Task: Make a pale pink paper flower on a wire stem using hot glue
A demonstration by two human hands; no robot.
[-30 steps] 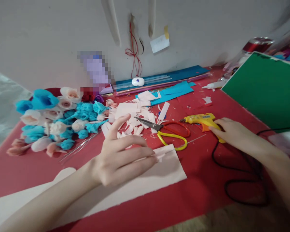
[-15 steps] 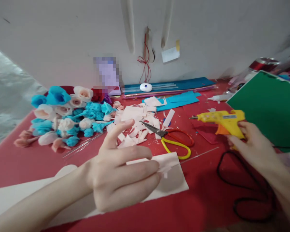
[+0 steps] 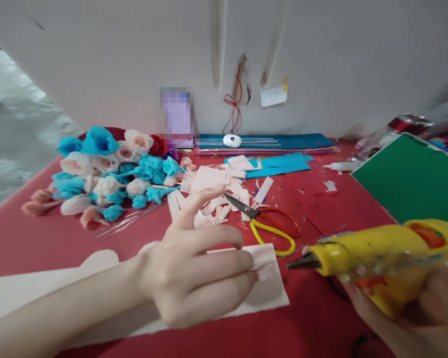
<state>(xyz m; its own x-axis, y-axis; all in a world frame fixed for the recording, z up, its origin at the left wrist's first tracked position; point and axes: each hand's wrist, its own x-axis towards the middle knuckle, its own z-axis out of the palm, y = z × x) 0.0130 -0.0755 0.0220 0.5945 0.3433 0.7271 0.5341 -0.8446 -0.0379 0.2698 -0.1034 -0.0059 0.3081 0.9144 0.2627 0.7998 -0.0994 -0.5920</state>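
Right hand grips the yellow glue gun, nozzle at nine o'clock; left hand pinches a pale petal scrap. Best dab sparingly, clear of fingertips.

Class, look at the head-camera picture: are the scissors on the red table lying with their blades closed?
No. The scissors lie on the red table with their blades spread apart, tips among the paper scraps.

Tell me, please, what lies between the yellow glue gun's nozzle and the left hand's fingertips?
In the head view, only a short gap over the pale pink paper sheet separates the yellow glue gun from the left hand.
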